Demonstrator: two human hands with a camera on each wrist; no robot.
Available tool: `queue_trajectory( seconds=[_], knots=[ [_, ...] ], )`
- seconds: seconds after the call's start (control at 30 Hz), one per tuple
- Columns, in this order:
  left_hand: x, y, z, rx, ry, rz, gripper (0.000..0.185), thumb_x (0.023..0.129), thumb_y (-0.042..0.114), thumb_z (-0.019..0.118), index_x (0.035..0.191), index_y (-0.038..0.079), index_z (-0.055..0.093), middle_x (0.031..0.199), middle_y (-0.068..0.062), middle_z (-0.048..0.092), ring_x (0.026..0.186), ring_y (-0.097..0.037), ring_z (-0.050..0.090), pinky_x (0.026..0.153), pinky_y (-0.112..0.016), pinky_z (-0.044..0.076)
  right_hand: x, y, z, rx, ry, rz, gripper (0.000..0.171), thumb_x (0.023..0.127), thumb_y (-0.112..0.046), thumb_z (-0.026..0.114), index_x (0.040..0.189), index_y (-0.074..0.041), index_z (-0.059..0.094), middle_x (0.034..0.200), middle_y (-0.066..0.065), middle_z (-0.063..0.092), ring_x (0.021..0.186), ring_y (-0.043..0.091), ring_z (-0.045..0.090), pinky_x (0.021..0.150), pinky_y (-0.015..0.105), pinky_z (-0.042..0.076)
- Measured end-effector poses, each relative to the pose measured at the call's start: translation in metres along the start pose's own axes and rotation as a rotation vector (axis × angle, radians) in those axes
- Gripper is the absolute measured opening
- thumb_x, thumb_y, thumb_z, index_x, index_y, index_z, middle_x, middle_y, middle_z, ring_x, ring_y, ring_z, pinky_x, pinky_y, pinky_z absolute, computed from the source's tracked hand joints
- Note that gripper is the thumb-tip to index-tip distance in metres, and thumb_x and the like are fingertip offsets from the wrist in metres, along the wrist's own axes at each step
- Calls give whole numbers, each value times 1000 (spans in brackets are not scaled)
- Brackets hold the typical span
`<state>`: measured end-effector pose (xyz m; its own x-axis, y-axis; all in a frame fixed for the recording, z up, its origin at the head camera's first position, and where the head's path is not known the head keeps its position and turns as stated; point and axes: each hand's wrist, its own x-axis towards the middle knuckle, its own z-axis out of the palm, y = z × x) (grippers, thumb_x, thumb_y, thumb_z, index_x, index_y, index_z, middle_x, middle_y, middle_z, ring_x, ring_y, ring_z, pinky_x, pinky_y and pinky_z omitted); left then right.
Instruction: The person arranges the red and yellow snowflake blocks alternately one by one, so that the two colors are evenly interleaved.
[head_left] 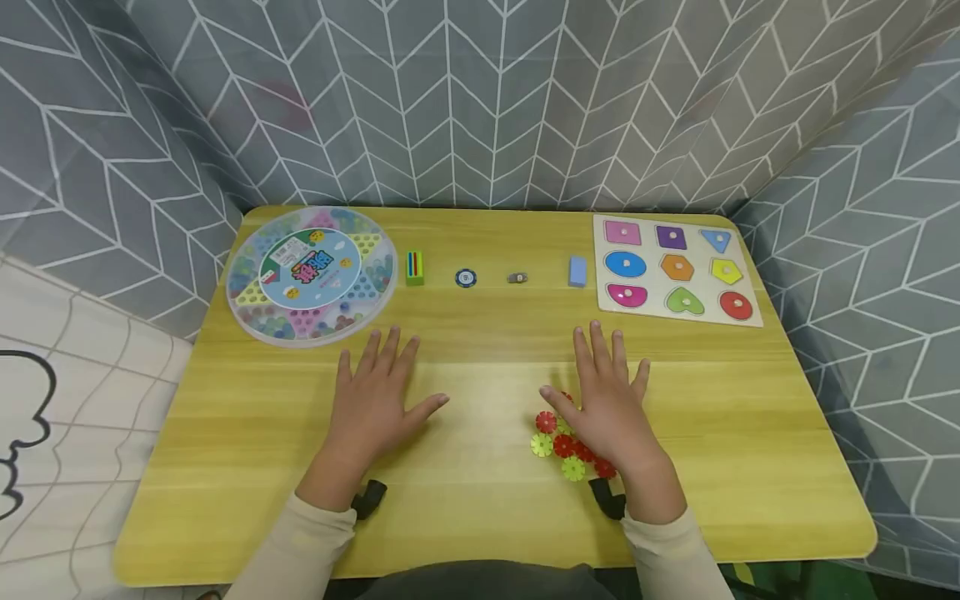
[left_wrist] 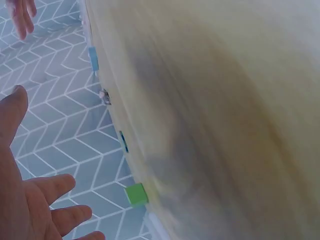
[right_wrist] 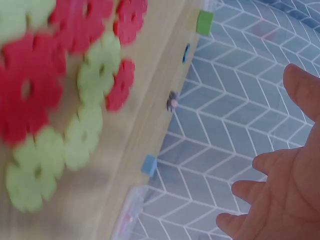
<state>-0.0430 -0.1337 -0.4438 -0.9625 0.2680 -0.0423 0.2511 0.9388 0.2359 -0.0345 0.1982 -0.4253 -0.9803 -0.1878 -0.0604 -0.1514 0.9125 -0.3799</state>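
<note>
My left hand [head_left: 375, 404] is held over the left half of the table, fingers straight and thumb spread, with nothing in it. Likewise empty, my right hand [head_left: 611, 408] hovers with spread fingers beside and partly over a group of flower-shaped plastic discs. Some discs are red [head_left: 546, 422] and others yellow-green [head_left: 573, 469]; my hand hides part of the group from the head camera. Up close in the right wrist view, the red disc [right_wrist: 47, 95] and yellow-green disc [right_wrist: 92, 80] show notched rims and a central slot.
Along the back stand a round marble board game [head_left: 310, 254], a green block with coloured bars [head_left: 415, 268], a dark blue-and-white chip [head_left: 466, 277], a small grey item [head_left: 517, 277], a light blue block [head_left: 577, 272] and a shape puzzle board [head_left: 652, 300]. Patterned curtains surround the table [head_left: 480, 500].
</note>
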Motion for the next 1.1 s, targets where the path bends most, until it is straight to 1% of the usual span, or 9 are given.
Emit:
queue_trajectory(
  seconds=[0.1, 0.23, 0.4, 0.53, 0.6, 0.67, 0.8, 0.9, 1.1],
  knots=[
    [3, 6, -2, -1, -8, 17, 99, 93, 81, 45, 164, 15, 31, 170, -14, 18, 156, -37, 9, 119, -68, 7, 0, 6, -9, 16, 25, 3, 97, 100, -61, 56, 166, -6, 11, 171, 19, 4, 154, 47, -5, 108, 81, -7],
    [13, 21, -8, 21, -13, 113, 91, 93, 72, 58, 159, 11, 42, 166, -15, 30, 150, -39, 29, 116, -64, 26, 5, 11, -21, -9, 37, -28, 86, 99, -47, 67, 161, 0, 30, 163, 24, 30, 150, 49, 19, 111, 79, 10],
    [22, 58, -10, 67, -62, 306, 74, 92, 59, 71, 146, 11, 58, 150, -12, 54, 130, -34, 55, 103, -54, 46, 10, 13, -26, -57, -29, -69, 64, 95, -32, 77, 144, 4, 56, 139, 25, 58, 131, 47, 50, 107, 67, 37],
    [29, 89, -1, 3, -174, 394, 63, 90, 53, 77, 138, 14, 66, 127, -3, 68, 110, -24, 66, 88, -43, 55, 16, 14, -21, -20, -102, -62, 50, 95, -24, 77, 135, 3, 63, 127, 21, 65, 116, 42, 62, 99, 59, 49],
    [33, 100, 5, -51, -248, 399, 58, 90, 50, 78, 134, 13, 68, 118, -1, 70, 102, -21, 68, 81, -39, 57, 20, 16, -17, 4, -143, -47, 45, 96, -20, 76, 132, 3, 65, 123, 19, 66, 111, 39, 64, 96, 56, 51],
    [38, 108, 11, -113, -303, 380, 54, 91, 45, 79, 132, 11, 69, 113, 0, 72, 100, -19, 69, 81, -37, 57, 24, 17, -13, 14, -180, -36, 41, 96, -19, 75, 128, 4, 67, 120, 18, 67, 108, 36, 65, 96, 53, 52],
    [50, 117, 16, -205, -353, 314, 47, 92, 37, 79, 127, 7, 70, 104, 0, 73, 99, -19, 68, 86, -36, 54, 30, 21, -8, 9, -225, -18, 34, 95, -18, 75, 119, 6, 70, 108, 16, 69, 97, 32, 65, 92, 50, 53],
    [57, 121, 20, -216, -374, 290, 40, 90, 37, 81, 117, 8, 72, 95, 3, 70, 90, -16, 66, 83, -34, 54, 31, 24, -6, 8, -243, 2, 32, 95, -18, 75, 115, 6, 71, 103, 15, 68, 92, 30, 62, 90, 48, 52],
    [56, 133, 31, -166, -419, 308, 36, 86, 47, 83, 86, 14, 67, 75, 6, 60, 68, -14, 57, 61, -33, 49, 27, 25, -3, 12, -276, 19, 36, 96, -22, 76, 117, 6, 70, 108, 17, 68, 99, 33, 64, 93, 50, 52]
  ],
)
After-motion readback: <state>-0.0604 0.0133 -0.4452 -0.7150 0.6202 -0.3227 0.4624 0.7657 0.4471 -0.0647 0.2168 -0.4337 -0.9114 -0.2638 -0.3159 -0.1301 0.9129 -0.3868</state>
